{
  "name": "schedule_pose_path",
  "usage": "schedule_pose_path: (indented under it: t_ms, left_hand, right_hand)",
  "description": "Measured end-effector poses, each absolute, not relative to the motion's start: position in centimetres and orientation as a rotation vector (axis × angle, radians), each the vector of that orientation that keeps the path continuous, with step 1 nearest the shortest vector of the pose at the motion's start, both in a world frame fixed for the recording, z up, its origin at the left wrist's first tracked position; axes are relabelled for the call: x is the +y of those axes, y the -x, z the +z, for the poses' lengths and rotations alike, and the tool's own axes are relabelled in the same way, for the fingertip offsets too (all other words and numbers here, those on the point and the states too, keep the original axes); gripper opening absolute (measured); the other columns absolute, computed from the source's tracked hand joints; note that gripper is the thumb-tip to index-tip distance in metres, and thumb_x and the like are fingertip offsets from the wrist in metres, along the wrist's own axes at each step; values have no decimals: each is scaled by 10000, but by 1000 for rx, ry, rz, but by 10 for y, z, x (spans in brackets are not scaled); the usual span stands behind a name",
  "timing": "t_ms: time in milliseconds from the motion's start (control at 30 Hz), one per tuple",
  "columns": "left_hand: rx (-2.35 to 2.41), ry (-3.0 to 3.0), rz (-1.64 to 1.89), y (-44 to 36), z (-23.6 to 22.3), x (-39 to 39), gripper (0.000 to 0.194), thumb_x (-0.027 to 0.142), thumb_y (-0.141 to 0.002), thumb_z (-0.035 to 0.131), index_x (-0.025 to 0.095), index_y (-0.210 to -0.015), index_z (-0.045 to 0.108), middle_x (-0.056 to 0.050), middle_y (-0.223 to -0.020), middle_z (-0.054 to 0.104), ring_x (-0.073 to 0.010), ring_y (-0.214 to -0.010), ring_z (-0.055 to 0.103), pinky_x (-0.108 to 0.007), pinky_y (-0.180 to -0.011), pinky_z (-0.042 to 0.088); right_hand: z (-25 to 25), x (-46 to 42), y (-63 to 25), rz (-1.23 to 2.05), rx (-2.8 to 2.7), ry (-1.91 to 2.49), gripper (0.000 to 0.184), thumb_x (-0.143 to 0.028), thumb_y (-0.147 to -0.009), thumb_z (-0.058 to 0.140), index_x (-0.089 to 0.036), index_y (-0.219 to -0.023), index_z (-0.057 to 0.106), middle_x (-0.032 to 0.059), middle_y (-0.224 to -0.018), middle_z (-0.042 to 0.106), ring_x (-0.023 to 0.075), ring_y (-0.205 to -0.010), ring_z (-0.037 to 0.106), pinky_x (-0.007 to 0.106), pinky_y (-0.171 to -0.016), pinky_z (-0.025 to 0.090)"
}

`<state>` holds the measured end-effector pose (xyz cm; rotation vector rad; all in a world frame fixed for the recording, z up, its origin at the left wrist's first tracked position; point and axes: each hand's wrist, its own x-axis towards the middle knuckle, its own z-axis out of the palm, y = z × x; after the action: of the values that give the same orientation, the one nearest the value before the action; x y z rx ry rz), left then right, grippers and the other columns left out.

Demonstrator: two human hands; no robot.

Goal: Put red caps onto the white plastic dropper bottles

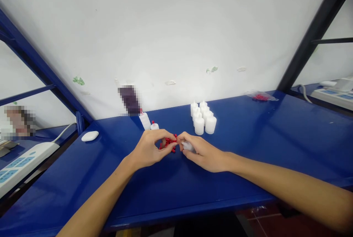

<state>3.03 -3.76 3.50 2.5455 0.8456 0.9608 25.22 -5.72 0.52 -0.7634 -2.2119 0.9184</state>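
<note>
My left hand (150, 149) is curled in a pinch over a small heap of red caps (168, 143) on the blue table (248, 148). Its fingertips meet those of my right hand (202, 152), which is closed round a small white bottle (188, 146). The two hands touch at the middle of the table. A cluster of several small white bottles (203, 117) stands upright just beyond my right hand. One white bottle with a red cap (154, 125) stands behind my left hand, next to a taller white bottle (145, 120).
A white oval object (90, 136) lies at the left of the table. A clear bag with red pieces (260, 97) sits far right by the white wall. White power strips (19, 163) lie on the neighbouring benches at left and right (335, 95). A black post (311, 31) rises at right.
</note>
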Motion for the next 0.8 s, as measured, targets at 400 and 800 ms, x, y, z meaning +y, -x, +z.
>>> schedule_pose_path:
  t_ms: [400,800]
  left_hand:
    - [731,-2554,1028,-47,23,-45,72,132,-841,662,160,-874,719,-22,-749,686,-88,-589,556,-209,-575,451]
    - [667,-2533,1023,-57,17,-50,56,127,-836,666,160,-869,698,12,-693,660,-63,-525,469,-196,-518,390]
  right_hand:
    - [5,-57,-251,905,-2195,796,314,-34,-809,477,-217,-1061,447,-27,-874,545,114,-669,475,232,-595,359]
    - [10,-63,-251,781,-2263,830,213,-83,-761,491,-203,-936,470,-59,-725,519,105,-589,424,266,-654,355]
